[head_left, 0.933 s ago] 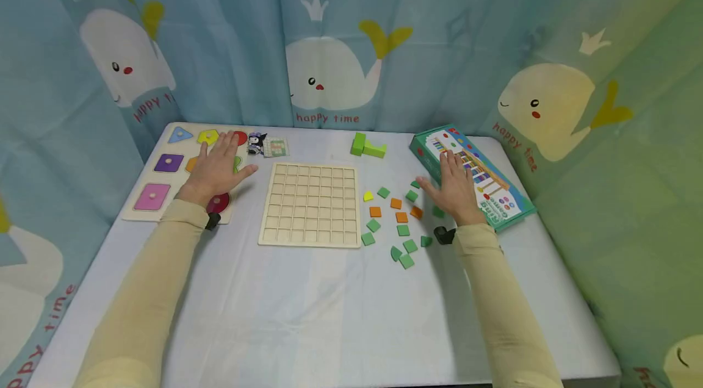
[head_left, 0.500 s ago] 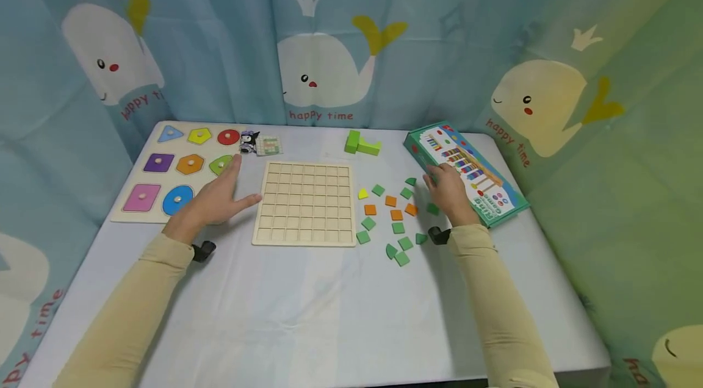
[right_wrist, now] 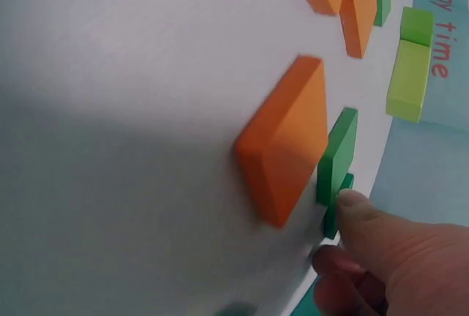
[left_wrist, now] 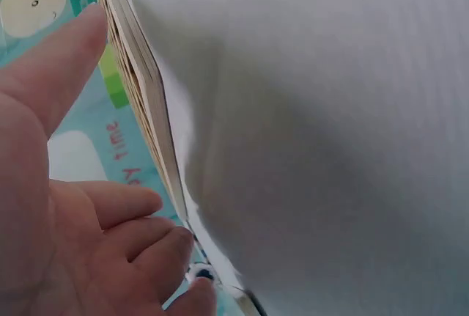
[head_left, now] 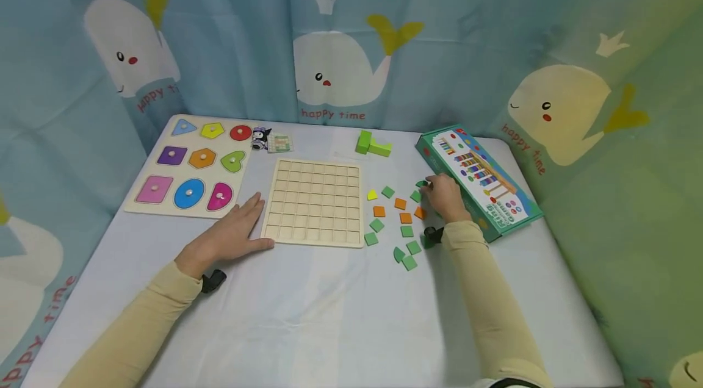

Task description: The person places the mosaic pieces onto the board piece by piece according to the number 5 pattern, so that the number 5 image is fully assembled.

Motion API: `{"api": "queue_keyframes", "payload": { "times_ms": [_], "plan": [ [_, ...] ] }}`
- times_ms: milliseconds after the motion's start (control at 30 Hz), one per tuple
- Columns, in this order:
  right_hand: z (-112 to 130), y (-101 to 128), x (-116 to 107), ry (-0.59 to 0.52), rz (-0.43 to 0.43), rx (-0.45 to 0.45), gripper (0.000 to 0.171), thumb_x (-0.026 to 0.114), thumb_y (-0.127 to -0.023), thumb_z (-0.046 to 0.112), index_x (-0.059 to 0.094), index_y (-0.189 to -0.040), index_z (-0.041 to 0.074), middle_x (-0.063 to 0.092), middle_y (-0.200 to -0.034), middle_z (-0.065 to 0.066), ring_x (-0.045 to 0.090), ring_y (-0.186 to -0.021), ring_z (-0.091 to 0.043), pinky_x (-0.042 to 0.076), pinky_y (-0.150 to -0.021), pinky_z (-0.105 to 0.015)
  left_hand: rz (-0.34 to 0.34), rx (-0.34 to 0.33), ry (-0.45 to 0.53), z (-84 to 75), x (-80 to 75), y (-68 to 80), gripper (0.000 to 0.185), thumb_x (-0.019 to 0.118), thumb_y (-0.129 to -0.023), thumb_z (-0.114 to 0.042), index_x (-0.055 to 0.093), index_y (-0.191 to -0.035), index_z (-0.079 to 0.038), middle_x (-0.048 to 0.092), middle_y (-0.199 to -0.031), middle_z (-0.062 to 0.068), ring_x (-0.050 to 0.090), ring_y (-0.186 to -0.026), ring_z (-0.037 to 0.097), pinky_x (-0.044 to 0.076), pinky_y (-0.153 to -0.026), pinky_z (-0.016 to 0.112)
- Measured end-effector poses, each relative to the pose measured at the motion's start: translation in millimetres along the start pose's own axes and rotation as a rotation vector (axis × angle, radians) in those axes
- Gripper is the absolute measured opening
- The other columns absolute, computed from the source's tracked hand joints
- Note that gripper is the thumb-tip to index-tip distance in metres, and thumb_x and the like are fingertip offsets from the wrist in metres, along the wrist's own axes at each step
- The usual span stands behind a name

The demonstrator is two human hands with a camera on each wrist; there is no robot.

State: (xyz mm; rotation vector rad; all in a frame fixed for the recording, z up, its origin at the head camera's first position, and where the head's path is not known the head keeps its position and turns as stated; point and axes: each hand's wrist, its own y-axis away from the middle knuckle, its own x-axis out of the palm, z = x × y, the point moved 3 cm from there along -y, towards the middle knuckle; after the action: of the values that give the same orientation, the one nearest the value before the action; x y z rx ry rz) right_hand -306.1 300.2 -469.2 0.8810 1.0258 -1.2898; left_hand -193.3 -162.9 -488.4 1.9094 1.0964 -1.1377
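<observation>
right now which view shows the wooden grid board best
The head view: the whole wooden grid board lies flat with every cell visible. The left wrist view shows only its edge beside the left hand. The right wrist view misses it.

1 grid board point(head_left: 313, 202), 1 shape puzzle point(head_left: 189, 167), 4 orange tiles point(head_left: 379, 211), 1 box point(head_left: 479, 180).

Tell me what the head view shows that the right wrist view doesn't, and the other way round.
Only the head view shows the left hand resting flat against the grid board, the shape puzzle and the green box. Only the right wrist view shows the fingertips touching a small green piece beside an orange tile. Both show the right hand among the scattered tiles, and the lime blocks farther back.
</observation>
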Motion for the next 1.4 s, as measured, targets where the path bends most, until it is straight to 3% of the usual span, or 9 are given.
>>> {"api": "queue_keyframes", "payload": {
  "times_ms": [200,333,533,667,900,1067,1267,1400],
  "plan": [
    [-3.6,-1.3,4.9,0.015,-0.007,0.028,0.03,0.066,-0.095,0.01,0.064,-0.116,-0.01,0.06,-0.095,-0.022,0.057,-0.09,-0.036,0.049,-0.079,-0.049,0.006,-0.008,-0.014,-6.5,0.9,-2.3,0.096,0.07,-0.087,-0.05,0.027,-0.149,0.009,0.019,-0.157,0.025,0.018,-0.144,0.038,0.016,-0.114,0.052],
    [-4.8,-3.5,7.3,-0.004,0.005,0.047,0.028,0.064,-0.096,0.01,0.064,-0.116,-0.009,0.057,-0.097,-0.022,0.057,-0.09,-0.036,0.049,-0.078,-0.048,0.018,-0.022,0.009,-7.3,0.9,-1.8,0.095,0.071,-0.087,-0.048,0.027,-0.149,0.008,0.019,-0.157,0.026,0.02,-0.143,0.039,0.024,-0.112,0.051],
    [-5.2,-6.4,7.4,-0.036,0.044,0.086,0.027,0.06,-0.098,0.011,0.06,-0.114,-0.01,0.052,-0.108,-0.024,0.053,-0.097,-0.038,0.048,-0.085,-0.05,0.02,-0.027,0.026,-8.1,-0.7,-1.7,0.094,0.073,-0.087,-0.044,0.026,-0.15,0.008,0.018,-0.157,0.026,0.023,-0.142,0.04,0.03,-0.109,0.051],
    [3.6,-8.1,3.6,-0.059,0.023,0.061,0.028,0.057,-0.1,0.011,0.058,-0.116,-0.012,0.053,-0.11,-0.026,0.053,-0.101,-0.04,0.046,-0.088,-0.052,0.026,-0.029,0.01,-7.3,-0.5,-2.2,0.094,0.072,-0.087,-0.044,0.025,-0.15,0.008,0.018,-0.157,0.026,0.024,-0.141,0.04,0.03,-0.109,0.051],
    [50.5,-9.6,-1.3,-0.146,-0.068,-0.058,0.029,0.062,-0.097,0.009,0.059,-0.117,-0.012,0.059,-0.111,-0.026,0.055,-0.103,-0.04,0.046,-0.087,-0.051,0.021,-0.028,-0.021,-7.3,-0.5,-2.2,0.093,0.072,-0.087,-0.044,0.028,-0.149,0.009,0.021,-0.156,0.026,0.027,-0.14,0.04,0.032,-0.108,0.05],
    [92.5,-9.3,5.9,-0.166,-0.091,-0.164,0.03,0.065,-0.096,0.011,0.062,-0.119,-0.009,0.062,-0.109,-0.022,0.06,-0.095,-0.035,0.05,-0.082,-0.045,0.019,-0.028,-0.027,-8.9,0.1,-3.9,0.092,0.073,-0.087,-0.044,0.029,-0.149,0.008,0.022,-0.156,0.026,0.027,-0.14,0.04,0.033,-0.108,0.05],
    [143.0,-18.7,24.1,-0.203,-0.017,-0.272,0.029,0.067,-0.094,0.015,0.066,-0.116,-0.004,0.063,-0.109,-0.017,0.062,-0.086,-0.027,0.052,-0.076,-0.039,0.012,-0.029,-0.018,-7.4,0.1,-3.2,0.092,0.074,-0.086,-0.042,0.03,-0.149,0.008,0.023,-0.155,0.027,0.028,-0.14,0.04,0.033,-0.108,0.049],
    [170.2,-27.8,40.8,-0.189,0.063,-0.305,0.028,0.067,-0.094,0.015,0.067,-0.117,-0.002,0.063,-0.11,-0.014,0.062,-0.091,-0.026,0.052,-0.077,-0.037,-0.002,-0.017,-0.008,-8.8,-0.9,-4.0,0.091,0.076,-0.085,-0.041,0.032,-0.148,0.007,0.025,-0.153,0.028,0.03,-0.139,0.041,0.034,-0.107,0.049]
  ]
}}
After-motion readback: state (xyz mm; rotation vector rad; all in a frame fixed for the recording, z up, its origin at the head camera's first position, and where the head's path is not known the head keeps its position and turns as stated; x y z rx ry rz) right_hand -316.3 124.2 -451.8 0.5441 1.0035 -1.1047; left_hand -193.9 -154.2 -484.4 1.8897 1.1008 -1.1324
